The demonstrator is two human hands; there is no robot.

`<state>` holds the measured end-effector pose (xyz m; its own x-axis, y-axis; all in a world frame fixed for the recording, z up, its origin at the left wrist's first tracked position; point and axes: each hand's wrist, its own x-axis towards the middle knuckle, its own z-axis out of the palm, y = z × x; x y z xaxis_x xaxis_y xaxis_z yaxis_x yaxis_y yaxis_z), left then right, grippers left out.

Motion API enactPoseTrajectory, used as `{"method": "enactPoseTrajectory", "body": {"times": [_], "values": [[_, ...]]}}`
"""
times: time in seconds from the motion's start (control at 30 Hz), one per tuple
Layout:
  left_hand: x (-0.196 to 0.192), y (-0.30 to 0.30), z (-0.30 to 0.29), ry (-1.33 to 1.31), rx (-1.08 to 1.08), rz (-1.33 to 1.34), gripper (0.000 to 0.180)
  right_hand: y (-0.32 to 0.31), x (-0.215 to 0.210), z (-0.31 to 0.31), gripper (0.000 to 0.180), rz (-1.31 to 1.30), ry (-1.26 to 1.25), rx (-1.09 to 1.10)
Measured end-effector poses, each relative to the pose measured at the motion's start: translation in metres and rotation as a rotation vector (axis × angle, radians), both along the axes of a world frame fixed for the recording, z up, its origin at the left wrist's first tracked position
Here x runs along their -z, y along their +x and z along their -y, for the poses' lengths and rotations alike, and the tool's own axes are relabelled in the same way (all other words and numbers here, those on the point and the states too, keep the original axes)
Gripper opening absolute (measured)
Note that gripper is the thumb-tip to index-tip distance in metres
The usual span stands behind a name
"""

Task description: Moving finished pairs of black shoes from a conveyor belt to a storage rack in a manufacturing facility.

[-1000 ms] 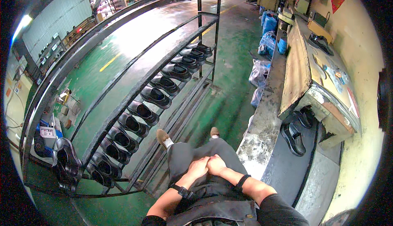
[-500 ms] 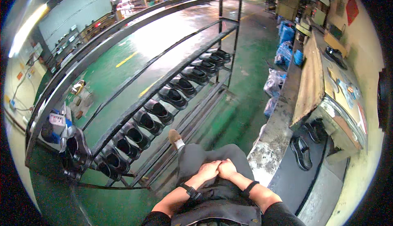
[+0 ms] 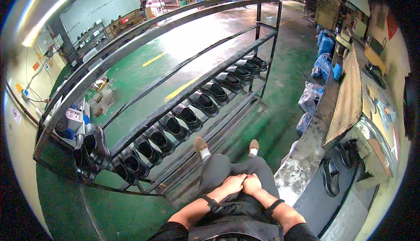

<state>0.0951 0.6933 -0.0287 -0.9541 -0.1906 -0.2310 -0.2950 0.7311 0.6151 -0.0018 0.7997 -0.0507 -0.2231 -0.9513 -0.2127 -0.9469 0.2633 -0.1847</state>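
Observation:
My left hand (image 3: 233, 183) and my right hand (image 3: 251, 184) rest together over my lap, knuckles touching. Both have their fingers curled closed, and no object shows in either. Each wrist has a dark band on it. Left of my legs, the long dark metal rack (image 3: 192, 64) carries a row of black shoes (image 3: 189, 117). At its near left end, a pair of black shoes (image 3: 97, 145) stands higher than the row. Black shoes (image 3: 330, 177) also lie on the dark belt-like surface to my right.
A worn ledge (image 3: 302, 171) runs along my right side, beside a bench (image 3: 380, 110) with tools and a black shoe on it. Blue and clear plastic bags (image 3: 311, 97) lie past the ledge. Green floor (image 3: 131, 88) shows beyond the rack, with yellow line marks.
The view has shifted, so the rack and bench sit further right and lower in it. My second foot has come into sight. My hands stay together.

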Motion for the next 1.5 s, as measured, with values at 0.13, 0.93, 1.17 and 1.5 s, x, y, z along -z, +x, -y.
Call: {"method": "enactPoseTrajectory", "body": {"times": [0.13,0.93,1.17,1.5], "values": [[0.003,0.003,0.001,-0.013,-0.010,-0.043,0.047,0.002,-0.015,0.004,0.016,-0.001,0.073,-0.023],[0.006,0.000,0.000,0.016,-0.014,-0.054,0.043,-0.001,0.002,0.002,0.018,0.014,0.055,0.019],[0.002,-0.001,0.000,0.017,-0.012,-0.017,0.043,-0.001,0.006,0.002,0.019,0.020,0.072,0.011],[0.001,-0.001,-0.001,0.013,0.002,-0.014,0.043,-0.001,-0.007,0.001,0.021,0.024,0.098,0.024]]}}
